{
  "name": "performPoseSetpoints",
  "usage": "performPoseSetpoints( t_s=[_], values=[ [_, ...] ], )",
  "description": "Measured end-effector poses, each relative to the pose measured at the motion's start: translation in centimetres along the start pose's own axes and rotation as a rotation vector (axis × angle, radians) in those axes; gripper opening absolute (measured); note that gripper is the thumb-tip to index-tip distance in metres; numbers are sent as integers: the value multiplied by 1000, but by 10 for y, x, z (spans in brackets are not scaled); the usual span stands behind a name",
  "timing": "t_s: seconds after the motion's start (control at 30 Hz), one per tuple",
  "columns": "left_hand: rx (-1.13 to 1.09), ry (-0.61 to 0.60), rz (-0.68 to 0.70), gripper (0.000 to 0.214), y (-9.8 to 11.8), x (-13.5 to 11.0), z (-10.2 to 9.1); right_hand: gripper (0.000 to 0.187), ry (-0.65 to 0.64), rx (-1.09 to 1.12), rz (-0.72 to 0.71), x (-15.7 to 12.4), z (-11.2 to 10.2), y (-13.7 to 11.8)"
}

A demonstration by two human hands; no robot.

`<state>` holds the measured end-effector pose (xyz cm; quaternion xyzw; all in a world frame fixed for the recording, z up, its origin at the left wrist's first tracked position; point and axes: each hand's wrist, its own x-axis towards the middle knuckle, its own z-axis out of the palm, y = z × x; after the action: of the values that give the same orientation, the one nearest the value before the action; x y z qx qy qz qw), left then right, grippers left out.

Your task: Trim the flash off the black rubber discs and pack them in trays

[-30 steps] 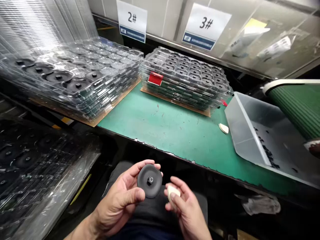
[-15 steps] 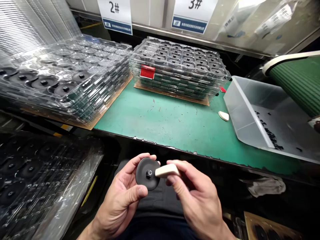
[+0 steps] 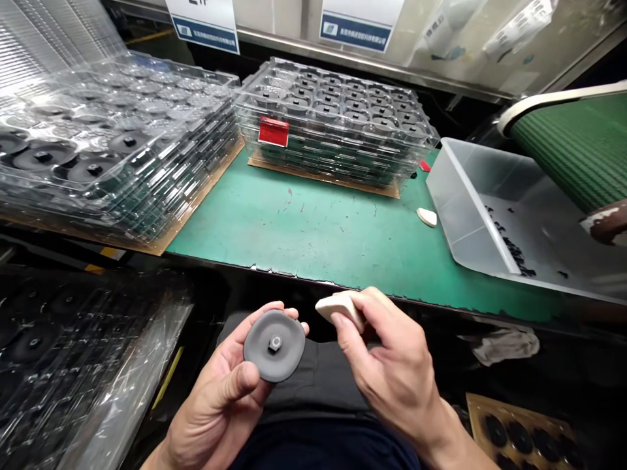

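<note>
A dark grey round disc [image 3: 289, 339] with a small hexagonal stub at its centre is held by its edge in my left hand [image 3: 220, 391], its stub side facing me. My right hand [image 3: 392, 365] is closed on a cream-white wedge-shaped block [image 3: 337, 305], pinched between thumb and fingers. The block's narrow end points toward the disc, with a gap between the two. Both hands are in front of the bench edge, above my lap.
Clear plastic trays of dark discs stand stacked at left [image 3: 171, 163] and back [image 3: 333, 130] of the green bench [image 3: 294, 228]. A second white block [image 3: 426, 217] lies by a translucent bin [image 3: 470, 228] holding small black pieces. A green conveyor belt [image 3: 578, 143] is at right.
My right hand has drawn the white block away from the disc's centre, up and to the right. My left hand has turned the disc to face me more squarely and shifted slightly left.
</note>
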<state>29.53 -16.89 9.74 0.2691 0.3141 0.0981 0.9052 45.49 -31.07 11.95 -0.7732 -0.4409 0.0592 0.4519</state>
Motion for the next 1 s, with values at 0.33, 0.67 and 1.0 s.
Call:
performPoseSetpoints(
  t_s=[0.33, 0.67, 1.0],
  values=[
    [71, 26, 2, 73, -5, 2, 5, 15, -158, 146, -111, -18, 5, -23],
    [66, 9, -74, 64, -11, 3, 7, 15, -181, 26, -66, -19, -5, -15],
    [20, 143, -166, 45, -14, 3, 11, 14, -328, -3, -21, -26, -11, -6]
  ],
)
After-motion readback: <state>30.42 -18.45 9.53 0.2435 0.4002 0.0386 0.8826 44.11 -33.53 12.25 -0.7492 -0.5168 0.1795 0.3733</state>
